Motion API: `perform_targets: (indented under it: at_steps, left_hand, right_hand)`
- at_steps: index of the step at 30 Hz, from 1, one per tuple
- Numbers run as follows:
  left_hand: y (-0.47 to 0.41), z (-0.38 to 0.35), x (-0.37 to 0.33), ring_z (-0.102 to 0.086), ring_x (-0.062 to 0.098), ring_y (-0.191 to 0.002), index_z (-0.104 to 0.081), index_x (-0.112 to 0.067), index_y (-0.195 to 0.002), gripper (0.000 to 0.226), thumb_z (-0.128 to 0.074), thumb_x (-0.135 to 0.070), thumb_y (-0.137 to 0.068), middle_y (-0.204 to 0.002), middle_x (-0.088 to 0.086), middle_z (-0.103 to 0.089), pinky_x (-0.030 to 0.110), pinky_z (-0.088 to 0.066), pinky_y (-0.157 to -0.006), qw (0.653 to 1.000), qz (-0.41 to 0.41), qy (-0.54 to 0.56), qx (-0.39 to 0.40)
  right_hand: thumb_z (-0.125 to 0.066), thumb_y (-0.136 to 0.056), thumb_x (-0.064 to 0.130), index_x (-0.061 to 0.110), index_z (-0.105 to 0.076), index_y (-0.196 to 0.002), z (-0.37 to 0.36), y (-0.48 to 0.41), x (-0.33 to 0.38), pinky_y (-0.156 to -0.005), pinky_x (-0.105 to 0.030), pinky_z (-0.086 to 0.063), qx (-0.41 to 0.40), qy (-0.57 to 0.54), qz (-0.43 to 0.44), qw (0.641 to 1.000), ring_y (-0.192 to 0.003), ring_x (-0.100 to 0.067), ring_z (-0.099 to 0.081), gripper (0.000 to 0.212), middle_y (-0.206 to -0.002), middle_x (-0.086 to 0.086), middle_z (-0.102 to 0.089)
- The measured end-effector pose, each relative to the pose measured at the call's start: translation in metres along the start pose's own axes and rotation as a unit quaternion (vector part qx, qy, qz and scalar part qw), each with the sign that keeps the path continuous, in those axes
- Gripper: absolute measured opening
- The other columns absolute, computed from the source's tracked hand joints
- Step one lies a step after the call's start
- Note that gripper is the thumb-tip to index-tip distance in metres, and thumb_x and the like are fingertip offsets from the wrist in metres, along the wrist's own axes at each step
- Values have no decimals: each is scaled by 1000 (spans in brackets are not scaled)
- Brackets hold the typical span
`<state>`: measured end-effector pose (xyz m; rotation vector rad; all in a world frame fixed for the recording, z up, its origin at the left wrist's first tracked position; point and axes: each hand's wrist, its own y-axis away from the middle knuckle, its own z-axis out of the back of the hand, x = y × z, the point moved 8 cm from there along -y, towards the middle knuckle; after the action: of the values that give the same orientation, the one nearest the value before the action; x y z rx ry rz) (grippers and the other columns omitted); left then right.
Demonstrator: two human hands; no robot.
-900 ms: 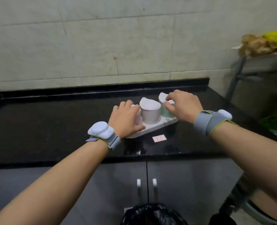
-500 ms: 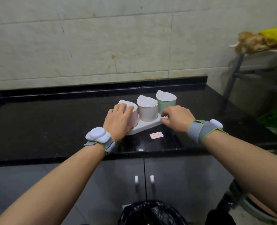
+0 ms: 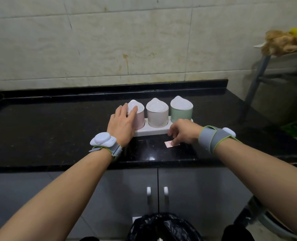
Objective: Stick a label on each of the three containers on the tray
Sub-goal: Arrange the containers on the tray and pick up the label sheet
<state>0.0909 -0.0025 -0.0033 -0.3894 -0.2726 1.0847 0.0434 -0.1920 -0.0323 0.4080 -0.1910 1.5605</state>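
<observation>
Head view shows us no label on any visible side of the pink lidded container point(image 3: 138, 117), beige lidded container point(image 3: 157, 116) or green lidded container point(image 3: 181, 112) on the white tray point(image 3: 154, 130), mid-surface, so we judge all three remain. Our left hand point(image 3: 122, 123) rests open against the pink one. Our right hand point(image 3: 184, 130) pinches at the red-bordered label sheet point(image 3: 169, 144) near the front edge; whether it has hold, we cannot tell.
</observation>
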Motion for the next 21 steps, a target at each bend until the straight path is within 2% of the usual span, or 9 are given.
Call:
perform_targets:
  at_steps: [3, 6, 9, 12, 14, 17, 21]
  left_hand:
    - [3, 4, 1, -26, 39, -140, -32, -14, -143, 67, -57, -14, -81, -152, 21, -27, 48, -36, -99, 1000, 14, 2, -15]
    - [9, 14, -3, -32, 40, -137, -45, -10, -134, 60, -61, -15, -77, -149, 22, -35, 48, -38, -98, 998, 10, 16, -53]
    - [17, 27, -10, -47, 40, -123, -58, -7, -117, 46, -65, -14, -72, -135, 21, -51, 46, -43, -87, 994, -12, 24, -105]
    - [23, 30, -20, -53, 36, -101, -61, -8, -107, 32, -61, -18, -76, -112, 15, -60, 43, -43, -77, 991, -36, 33, -124]
    - [28, 25, -22, -56, 32, -95, -64, -11, -103, 24, -59, -21, -82, -99, 9, -64, 42, -45, -78, 989, -22, 109, -95]
    - [35, 9, -21, -63, 25, -87, -70, -18, -94, 16, -62, -26, -83, -85, 1, -71, 35, -51, -78, 969, 33, 243, -28]
    - [41, -16, -20, -66, 18, -79, -74, -13, -90, 15, -69, -24, -81, -83, 4, -74, 29, -53, -79, 924, 82, 367, 62]
  right_hand:
    - [-82, -68, 21, 18, -70, -95, -1, -2, 1, -74, -26, -47, 7, -1, -5, 1000, -79, -16, -61, 30, -83, 3, -66]
    - [-81, -68, 21, 18, -71, -89, 0, -1, -1, -81, -31, -52, 7, 5, -11, 1000, -83, -19, -62, 23, -86, -1, -69]
    - [-81, -67, 22, 18, -72, -84, -1, 0, -2, -76, -28, -49, -3, 3, -12, 1000, -78, -18, -60, 19, -81, 0, -67]
    - [-80, -69, 20, 19, -72, -76, 0, 1, -2, -76, -29, -50, -17, -15, -7, 1000, -77, -17, -61, 11, -76, 0, -68]
    - [-79, -71, 21, 20, -71, -75, 2, 1, 1, -78, -29, -49, -35, -40, 5, 999, -77, -16, -61, 8, -76, 1, -68]
    - [-76, -76, 19, 19, -70, -76, 3, -1, 11, -72, -25, -45, -58, -103, 34, 992, -74, -14, -57, 7, -76, -1, -66]
    - [-70, -82, 10, 4, -72, -89, -7, -3, 24, -65, -26, -47, -60, -192, 52, 978, -65, -15, -53, 10, -72, -5, -63]
